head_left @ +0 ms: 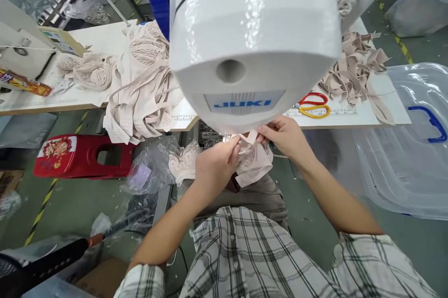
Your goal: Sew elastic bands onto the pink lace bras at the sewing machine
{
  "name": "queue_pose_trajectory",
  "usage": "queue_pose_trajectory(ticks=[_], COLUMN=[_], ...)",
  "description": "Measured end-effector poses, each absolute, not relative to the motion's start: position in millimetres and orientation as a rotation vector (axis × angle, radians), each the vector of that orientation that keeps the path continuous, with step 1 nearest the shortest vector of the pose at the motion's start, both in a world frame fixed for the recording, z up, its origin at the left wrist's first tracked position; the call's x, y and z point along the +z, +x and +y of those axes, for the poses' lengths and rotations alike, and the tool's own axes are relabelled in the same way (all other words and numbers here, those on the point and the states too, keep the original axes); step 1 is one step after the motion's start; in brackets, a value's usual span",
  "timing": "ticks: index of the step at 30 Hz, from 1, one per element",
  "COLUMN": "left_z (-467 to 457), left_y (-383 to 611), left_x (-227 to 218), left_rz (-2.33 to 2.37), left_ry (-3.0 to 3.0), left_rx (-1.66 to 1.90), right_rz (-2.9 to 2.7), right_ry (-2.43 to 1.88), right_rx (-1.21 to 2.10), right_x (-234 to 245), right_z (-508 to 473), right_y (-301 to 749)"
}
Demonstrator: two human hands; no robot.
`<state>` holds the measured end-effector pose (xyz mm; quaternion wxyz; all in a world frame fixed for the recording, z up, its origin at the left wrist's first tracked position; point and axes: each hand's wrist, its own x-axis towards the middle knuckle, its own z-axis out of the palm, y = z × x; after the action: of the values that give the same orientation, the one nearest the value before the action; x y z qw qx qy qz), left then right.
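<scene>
A white sewing machine head marked JUKI fills the upper middle and hides its needle area from me. Just under its front edge, my left hand pinches a pale beige lace garment, thumb and finger pressed together. On the other side my right hand is closed on a light fabric strip at the garment's edge. The garment hangs between both hands over my lap. More lace fabric lies to the left of my left hand.
Pale garments with straps overhang the table's left part. Scissors with red and yellow handles and a heap of beige strips lie right. A red stool and a clear plastic bin flank me.
</scene>
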<state>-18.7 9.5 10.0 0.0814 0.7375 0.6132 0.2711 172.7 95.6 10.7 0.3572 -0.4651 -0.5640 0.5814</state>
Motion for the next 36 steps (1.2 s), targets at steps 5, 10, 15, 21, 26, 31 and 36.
queue_pose_trajectory(ticks=[5, 10, 15, 21, 26, 31, 36], left_z=[13.2, 16.0, 6.2, 7.0, 17.5, 23.1, 24.9], left_y=[-36.8, -46.9, -33.0, -23.9, -26.3, -26.6, -25.5], left_x=[6.1, 1.2, 13.1, 25.8, 27.1, 29.6, 31.0], left_rz=[1.613, 1.451, 1.459, 1.374, 1.438, 1.454, 1.466], left_ry=[2.053, 1.942, 1.767, 1.942, 2.015, 1.964, 1.964], left_rx=[0.796, 0.763, 0.934, 0.939, 0.882, 0.890, 0.887], right_rz=[-1.770, -1.943, -2.012, -2.024, -2.033, -2.035, -2.033], right_ry=[-1.237, -1.223, -1.148, -1.067, -1.052, -1.014, -1.038], right_rx=[1.085, 0.852, 0.848, 0.861, 0.860, 0.900, 0.876], right_x=[14.8, 10.1, 3.3, 4.8, -0.1, -3.7, -3.7], right_z=[107.6, 122.6, 130.6, 130.6, 134.6, 138.5, 141.2], right_y=[158.3, 147.9, 145.7, 147.3, 147.2, 146.9, 147.6])
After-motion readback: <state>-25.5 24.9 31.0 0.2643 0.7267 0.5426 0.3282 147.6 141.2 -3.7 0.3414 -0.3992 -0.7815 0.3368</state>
